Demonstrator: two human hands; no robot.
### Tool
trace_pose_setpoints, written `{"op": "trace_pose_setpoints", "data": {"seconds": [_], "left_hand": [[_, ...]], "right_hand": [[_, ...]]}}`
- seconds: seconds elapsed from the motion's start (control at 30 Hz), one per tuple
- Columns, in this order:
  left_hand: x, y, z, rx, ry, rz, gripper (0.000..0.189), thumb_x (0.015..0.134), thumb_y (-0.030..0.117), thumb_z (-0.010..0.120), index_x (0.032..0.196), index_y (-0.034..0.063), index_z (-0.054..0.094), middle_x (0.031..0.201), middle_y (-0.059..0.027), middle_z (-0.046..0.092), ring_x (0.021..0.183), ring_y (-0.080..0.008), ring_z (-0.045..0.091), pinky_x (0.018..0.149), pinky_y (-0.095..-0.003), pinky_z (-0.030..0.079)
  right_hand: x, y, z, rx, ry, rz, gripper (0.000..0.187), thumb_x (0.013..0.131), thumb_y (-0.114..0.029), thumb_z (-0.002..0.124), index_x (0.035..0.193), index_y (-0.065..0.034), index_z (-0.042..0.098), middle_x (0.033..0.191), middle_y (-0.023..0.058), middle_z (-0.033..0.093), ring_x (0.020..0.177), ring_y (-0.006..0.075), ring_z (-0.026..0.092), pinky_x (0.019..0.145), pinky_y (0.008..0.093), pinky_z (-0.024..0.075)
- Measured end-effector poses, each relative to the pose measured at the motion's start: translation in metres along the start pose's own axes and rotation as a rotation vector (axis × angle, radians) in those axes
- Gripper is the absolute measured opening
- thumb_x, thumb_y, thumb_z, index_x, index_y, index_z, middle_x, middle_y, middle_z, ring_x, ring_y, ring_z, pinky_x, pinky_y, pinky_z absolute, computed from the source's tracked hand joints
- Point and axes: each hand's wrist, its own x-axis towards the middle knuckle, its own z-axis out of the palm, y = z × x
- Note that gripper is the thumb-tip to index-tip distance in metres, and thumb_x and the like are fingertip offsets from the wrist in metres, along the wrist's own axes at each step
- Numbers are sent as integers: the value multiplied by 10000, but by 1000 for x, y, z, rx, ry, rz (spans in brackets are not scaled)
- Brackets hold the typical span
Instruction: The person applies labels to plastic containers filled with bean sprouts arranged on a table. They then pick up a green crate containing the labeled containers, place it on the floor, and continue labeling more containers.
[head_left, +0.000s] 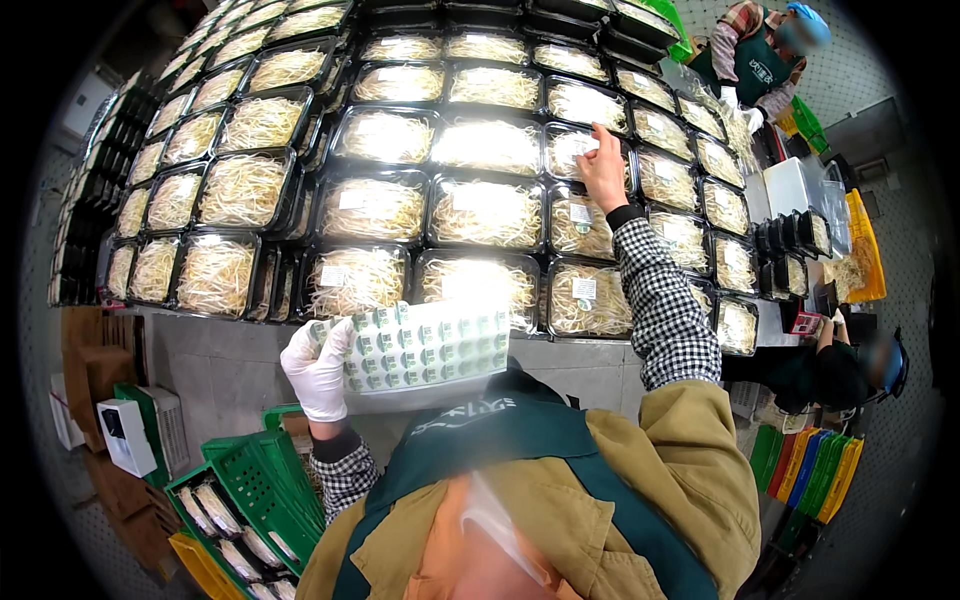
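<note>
In a white glove, my left hand (322, 367) grips the left end of a sheet of green-and-white stickers (427, 349), held in front of the nearest row of packs. My bare right hand (602, 169) is over a wrapped black tray of bean sprouts (564, 154), its fingers bent and thumb near the index finger. Whether a sticker is on its fingertips cannot be told. Stacked trays of sprouts fill the table before me. Two nearer trays on the right carry a white label (580, 214) with a round green sticker (584, 304) by it.
Two co-workers stand on the right, one gloved person (757, 67) at loose sprouts (731, 127), another (825, 367) lower down. A yellow crate (866, 247) holds sprouts. Green crates (262, 480) with packs stand at lower left, near cardboard boxes (112, 375).
</note>
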Motion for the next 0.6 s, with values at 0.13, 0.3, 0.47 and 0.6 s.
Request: {"op": "trace_pose_setpoints", "data": {"seconds": [0.13,0.3,0.47,0.6], "left_hand": [[6,0,-1,-8,96,14,56,809,28,715,815,-8,672,697,34,594,626,-43,500,586,-199,397],[12,12,0,-33,141,-16,66,797,27,725,798,-6,667,700,34,582,635,-48,503,583,-196,390],[21,13,8,48,164,74,67,828,33,696,795,7,644,721,41,585,642,-42,501,591,-190,400],[23,11,8,58,195,50,64,845,41,683,809,15,637,744,38,596,664,-44,513,611,-189,413]], "right_hand": [[10,13,3,-114,90,-129,612,743,124,519,1324,-30,407,1158,154,492,895,224,563,788,331,484],[76,48,10,293,152,238,585,784,-113,704,1285,13,431,869,58,679,751,128,626,703,272,493],[115,61,36,43,84,261,616,746,-156,705,1273,-10,423,819,65,681,779,218,650,763,351,490],[112,54,42,-185,94,93,610,779,-144,669,1312,-33,395,1024,137,604,931,292,606,808,372,483]]}}
